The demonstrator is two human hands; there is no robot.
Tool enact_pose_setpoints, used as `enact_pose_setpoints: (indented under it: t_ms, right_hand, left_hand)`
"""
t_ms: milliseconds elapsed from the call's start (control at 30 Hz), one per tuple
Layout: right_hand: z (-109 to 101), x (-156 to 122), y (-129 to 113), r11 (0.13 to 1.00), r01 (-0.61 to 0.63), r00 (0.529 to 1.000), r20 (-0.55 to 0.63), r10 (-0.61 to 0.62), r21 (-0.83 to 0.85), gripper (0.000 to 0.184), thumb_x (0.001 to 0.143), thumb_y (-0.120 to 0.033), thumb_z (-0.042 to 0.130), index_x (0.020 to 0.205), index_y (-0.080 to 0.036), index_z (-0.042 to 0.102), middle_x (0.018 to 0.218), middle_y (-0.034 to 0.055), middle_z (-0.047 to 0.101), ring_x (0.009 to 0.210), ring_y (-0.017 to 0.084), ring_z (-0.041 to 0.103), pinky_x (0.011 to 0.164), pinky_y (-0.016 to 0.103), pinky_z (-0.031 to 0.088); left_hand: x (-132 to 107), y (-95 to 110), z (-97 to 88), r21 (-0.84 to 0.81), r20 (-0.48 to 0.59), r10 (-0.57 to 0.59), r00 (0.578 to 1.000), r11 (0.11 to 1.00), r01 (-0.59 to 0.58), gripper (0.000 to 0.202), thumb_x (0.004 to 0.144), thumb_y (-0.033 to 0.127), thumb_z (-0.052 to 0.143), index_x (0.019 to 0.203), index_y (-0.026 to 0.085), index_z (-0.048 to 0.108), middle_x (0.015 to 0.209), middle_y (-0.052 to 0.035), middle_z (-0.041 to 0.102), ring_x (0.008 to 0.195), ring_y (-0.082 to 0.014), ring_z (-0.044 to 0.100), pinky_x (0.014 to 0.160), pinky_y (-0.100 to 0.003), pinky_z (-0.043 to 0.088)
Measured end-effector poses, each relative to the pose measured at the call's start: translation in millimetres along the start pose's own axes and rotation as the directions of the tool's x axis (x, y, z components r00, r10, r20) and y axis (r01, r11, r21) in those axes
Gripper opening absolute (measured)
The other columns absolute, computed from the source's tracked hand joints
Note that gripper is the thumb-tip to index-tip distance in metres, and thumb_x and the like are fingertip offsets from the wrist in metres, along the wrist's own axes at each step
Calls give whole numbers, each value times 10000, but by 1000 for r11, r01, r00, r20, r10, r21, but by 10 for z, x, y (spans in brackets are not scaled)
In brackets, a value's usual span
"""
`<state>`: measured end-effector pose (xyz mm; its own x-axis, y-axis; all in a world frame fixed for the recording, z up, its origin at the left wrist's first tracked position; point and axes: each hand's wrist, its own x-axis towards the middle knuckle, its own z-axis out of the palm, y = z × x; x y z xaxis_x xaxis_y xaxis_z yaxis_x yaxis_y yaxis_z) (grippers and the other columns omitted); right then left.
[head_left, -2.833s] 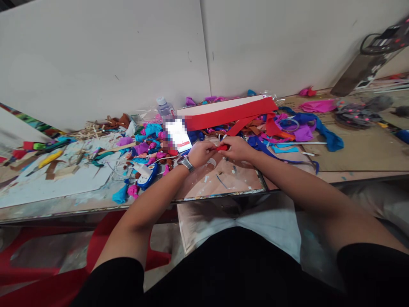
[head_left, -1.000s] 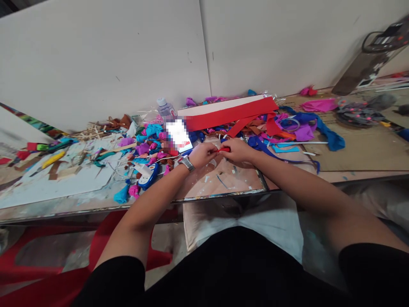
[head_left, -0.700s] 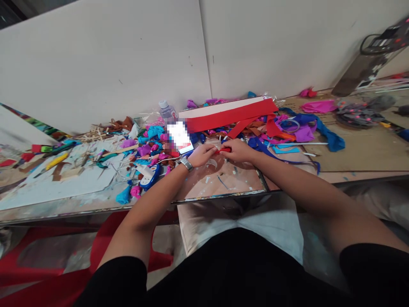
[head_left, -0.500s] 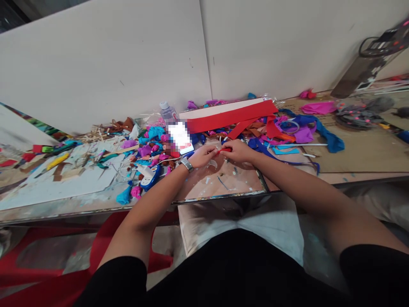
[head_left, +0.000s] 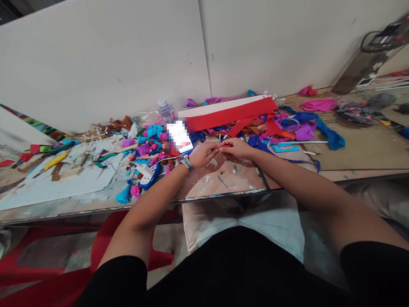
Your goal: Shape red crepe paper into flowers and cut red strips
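Red scrap (head_left: 225, 146): pinched between left hand (head_left: 202, 154) and right hand (head_left: 239, 148) (both closed on it), near long red strip (head_left: 230, 114).

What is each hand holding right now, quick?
Left hand: closed, pinching one end of the small red piece.
Right hand: closed on its other end.

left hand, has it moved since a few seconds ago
No. The left hand stays just right of the phone, meeting the right hand on the small red piece.
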<state>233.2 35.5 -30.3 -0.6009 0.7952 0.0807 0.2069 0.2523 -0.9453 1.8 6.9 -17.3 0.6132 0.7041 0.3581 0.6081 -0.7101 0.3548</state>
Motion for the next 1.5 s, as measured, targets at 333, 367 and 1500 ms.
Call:
enact_pose_setpoints:
  t_ms: [333, 367, 1500]
  right_hand:
    - [35, 36, 44, 995, 24, 990, -139, -10, 97, 232, 775, -374, 801, 880, -190, 704, 748, -7, 714, 628, 152, 656, 626, 275, 538]
    - [37, 37, 41, 992, 28, 989, -145, -10, 121, 247, 770, -370, 801, 915, -188, 717, 769, -4, 720, 631, 151, 656, 625, 277, 542]
    - [100, 11, -68, 961, 39, 981, -192, 15, 275, 266, 739, -366, 858, 901, -178, 762, 779, 21, 762, 676, 140, 638, 651, 267, 520]
  left_hand:
    - [4, 65, -26, -137, -18, -58, 998, 989, 55, 476, 1094, 544, 442, 914, 177, 685, 858, -65, 709, 807, -195, 622, 774, -321, 465]
    - [9, 67, -24, -176, -16, -72, 997, 982, 68, 466, 1088, 536, 455, 906, 174, 686, 862, -63, 712, 812, -193, 627, 782, -319, 473]
    - [19, 16, 53, -445, -86, -236, 968, 878, 174, 472, 1009, 558, 556, 828, 156, 725, 804, -41, 722, 769, -173, 625, 750, -297, 468]
